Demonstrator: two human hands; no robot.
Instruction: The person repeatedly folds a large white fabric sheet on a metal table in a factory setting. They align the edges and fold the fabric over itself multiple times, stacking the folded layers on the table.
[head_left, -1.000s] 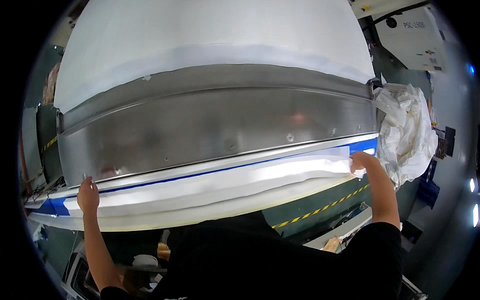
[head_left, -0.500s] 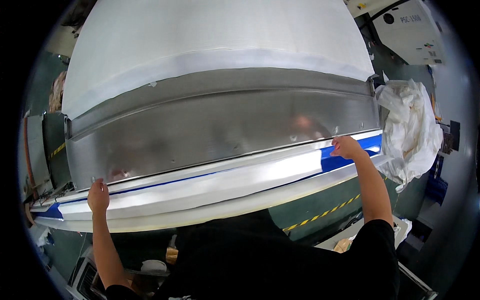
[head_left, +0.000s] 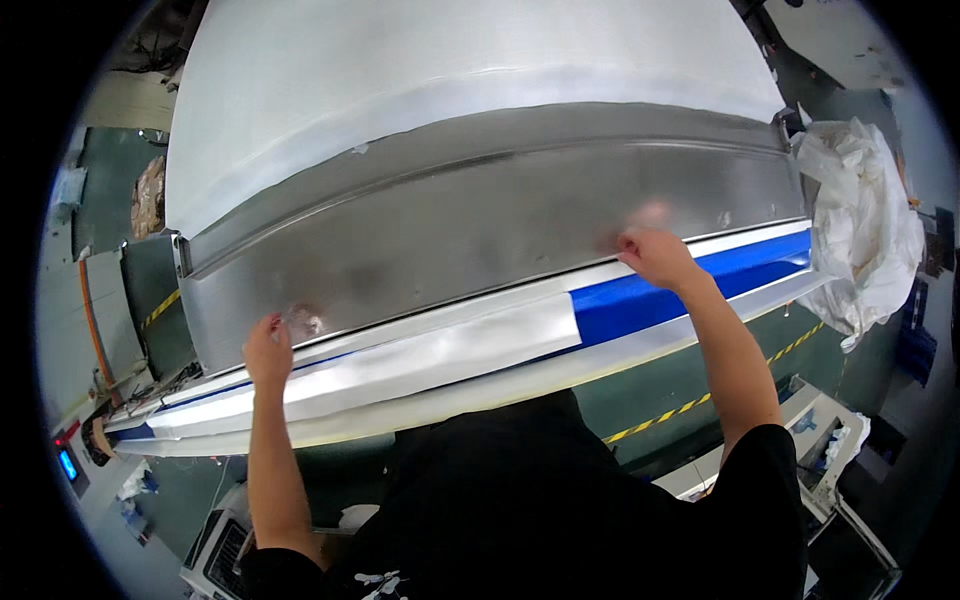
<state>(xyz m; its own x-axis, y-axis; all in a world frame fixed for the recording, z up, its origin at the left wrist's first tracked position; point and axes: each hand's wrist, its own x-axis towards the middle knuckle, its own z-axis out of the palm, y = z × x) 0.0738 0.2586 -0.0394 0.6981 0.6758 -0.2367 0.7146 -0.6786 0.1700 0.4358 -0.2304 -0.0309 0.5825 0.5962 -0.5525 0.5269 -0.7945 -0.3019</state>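
Observation:
My left hand (head_left: 268, 352) is raised over the left part of a long white strip of cloth (head_left: 430, 352), its fingertips drawn together near the lower edge of a shiny metal plate (head_left: 470, 235). Farther right, my right hand (head_left: 657, 259) is closed, thumb against curled fingers, above the plate's lower edge. I cannot make out whether either hand pinches anything. The cloth lies along a blue strip (head_left: 690, 285), which shows bare to the right of the cloth's end. Both hands are mirrored in the metal.
A broad white sheet (head_left: 470, 50) covers the surface beyond the plate. Crumpled white material (head_left: 860, 225) hangs at the right end. A pale rail (head_left: 480, 388) runs along my side. Yellow-black floor tape (head_left: 655, 420) and a lit blue display (head_left: 68, 463) show beyond.
The view has shifted. My right hand has moved left along the plate's edge, and my left hand slightly right. The cloth's right end lies farther left, baring more of the blue strip.

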